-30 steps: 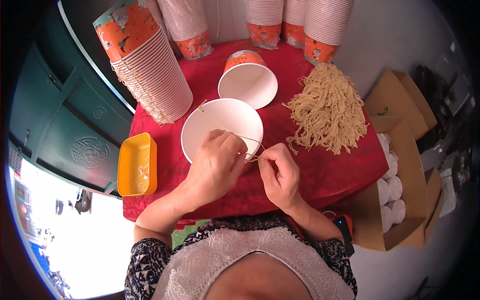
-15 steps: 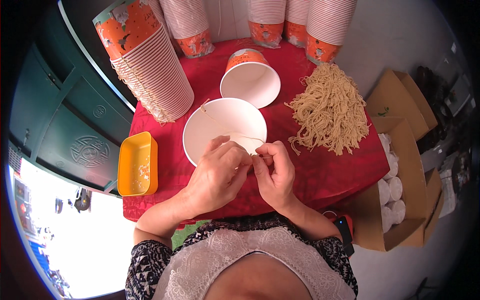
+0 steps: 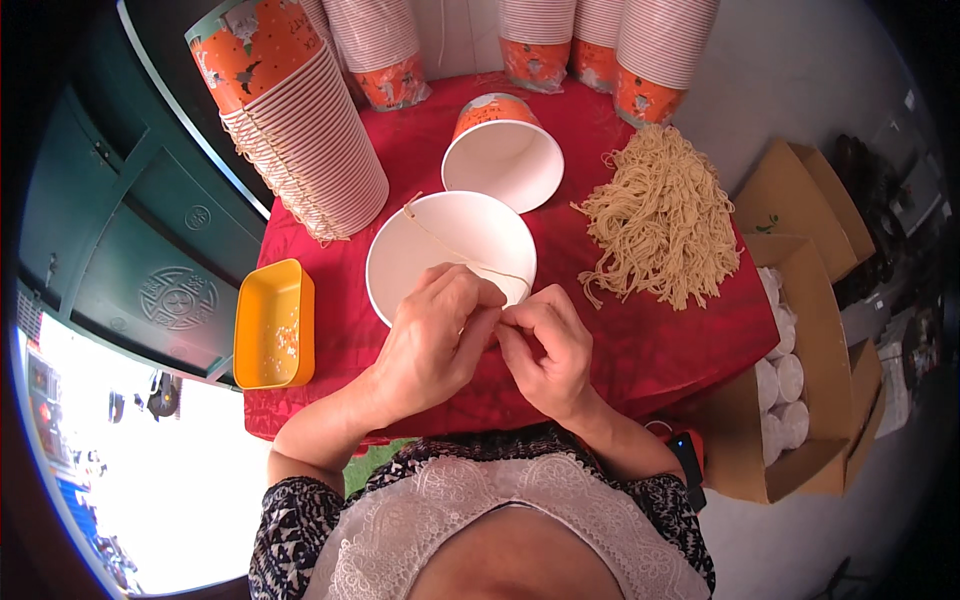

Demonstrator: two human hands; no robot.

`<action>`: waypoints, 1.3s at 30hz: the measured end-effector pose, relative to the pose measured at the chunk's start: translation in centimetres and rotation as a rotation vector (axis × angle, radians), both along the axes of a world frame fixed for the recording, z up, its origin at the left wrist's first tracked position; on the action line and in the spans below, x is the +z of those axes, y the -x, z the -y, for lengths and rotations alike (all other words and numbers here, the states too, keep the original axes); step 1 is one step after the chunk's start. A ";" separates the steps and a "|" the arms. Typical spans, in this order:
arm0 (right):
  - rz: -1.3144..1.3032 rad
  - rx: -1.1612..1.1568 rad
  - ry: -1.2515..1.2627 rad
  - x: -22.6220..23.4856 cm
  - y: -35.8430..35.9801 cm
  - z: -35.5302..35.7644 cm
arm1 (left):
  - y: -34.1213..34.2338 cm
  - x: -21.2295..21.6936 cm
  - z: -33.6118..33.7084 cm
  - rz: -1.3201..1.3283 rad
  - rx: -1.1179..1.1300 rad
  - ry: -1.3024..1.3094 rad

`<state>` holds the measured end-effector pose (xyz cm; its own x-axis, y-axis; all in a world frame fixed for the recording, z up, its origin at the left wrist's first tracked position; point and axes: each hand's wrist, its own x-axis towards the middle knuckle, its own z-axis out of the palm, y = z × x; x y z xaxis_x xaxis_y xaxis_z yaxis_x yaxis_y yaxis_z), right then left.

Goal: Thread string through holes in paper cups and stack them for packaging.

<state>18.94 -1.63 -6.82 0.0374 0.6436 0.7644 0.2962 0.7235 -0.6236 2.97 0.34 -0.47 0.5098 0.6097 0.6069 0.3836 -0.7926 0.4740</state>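
Note:
A white-lined paper bucket (image 3: 390,265) lies on its side in front of me, mouth toward me. A thin beige cord (image 3: 448,250) runs across its mouth from the far-left rim to near my fingers. My left hand (image 3: 430,345) is closed at the bucket's near rim, thumb and forefinger pinched together. Close against it, my right hand (image 3: 550,350) also pinches. Both pinch the cord's end, though the fingers mostly hide it. A second bucket (image 3: 503,165), orange outside, lies just beyond the first. To the right sits a heap of beige cords (image 3: 660,220).
On the left leans a tall stack of buckets (image 3: 310,130) with cords along its side. A yellow plastic box (image 3: 245,335) with white bits stands below it. More wrapped stacks (image 3: 655,50) line the back. Right of the red-covered table (image 3: 640,350) is a cardboard box (image 3: 830,400) of white rolls.
My fingertips have drawn closer together at the bucket's near rim, and the small cord end between them is now less visible. The view has shifted slightly.

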 end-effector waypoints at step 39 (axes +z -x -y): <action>-0.247 0.166 0.272 -0.5 -1.1 0.7 | 0.0 -0.9 0.1 -0.050 0.030 -0.128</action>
